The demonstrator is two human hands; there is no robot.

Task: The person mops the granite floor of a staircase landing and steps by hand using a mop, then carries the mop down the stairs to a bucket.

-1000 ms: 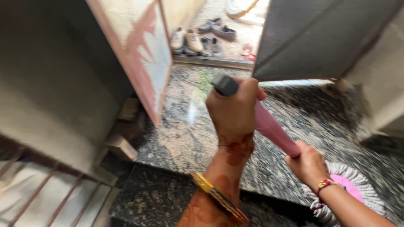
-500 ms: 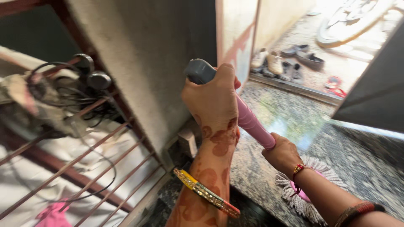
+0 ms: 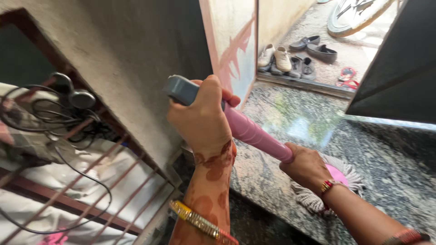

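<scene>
My left hand [image 3: 202, 119] grips the grey top end of a pink mop handle [image 3: 252, 133]. Lower down the same handle, my right hand [image 3: 306, 166] is closed around it. The mop head [image 3: 338, 174], a pink disc ringed with pale strings, rests on the speckled granite floor [image 3: 381, 149] just past my right hand and is partly hidden by it. Both wrists wear bangles.
A railing of brown metal bars [image 3: 77, 181] with tangled black cables [image 3: 54, 109] stands at the left beside a grey wall [image 3: 131, 54]. A dark step edge [image 3: 259, 213] drops below the floor. Several shoes [image 3: 290, 56] lie outside the open doorway. A dark door panel [image 3: 399, 68] hangs at right.
The view has swung left, bringing the railing and cables into sight. Both hands kept their grip and the mop head has shifted slightly over the floor.
</scene>
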